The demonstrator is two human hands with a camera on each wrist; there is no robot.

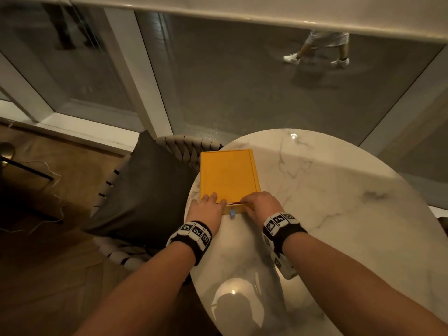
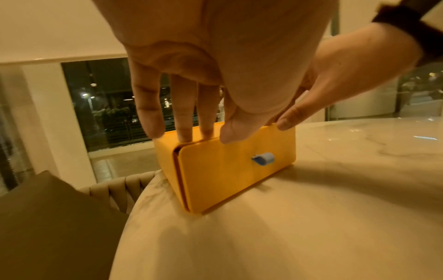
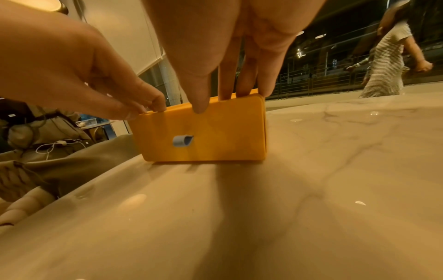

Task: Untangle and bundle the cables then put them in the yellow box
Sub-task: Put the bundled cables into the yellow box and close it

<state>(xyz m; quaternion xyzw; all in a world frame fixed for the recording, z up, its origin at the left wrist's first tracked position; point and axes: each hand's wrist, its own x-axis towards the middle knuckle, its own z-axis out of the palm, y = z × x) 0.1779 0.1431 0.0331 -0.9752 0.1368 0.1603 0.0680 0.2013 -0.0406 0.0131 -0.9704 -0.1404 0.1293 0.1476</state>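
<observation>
Both hands point(image 1: 206, 209) on yellow box point(image 1: 228, 175) lid | cables hidden

The yellow box point(image 1: 229, 177) lies flat with its lid almost shut; a dark red cable point(image 1: 234, 203) shows in the slit at its 6 o'clock edge, above a blue tab point(image 1: 232, 212).
</observation>
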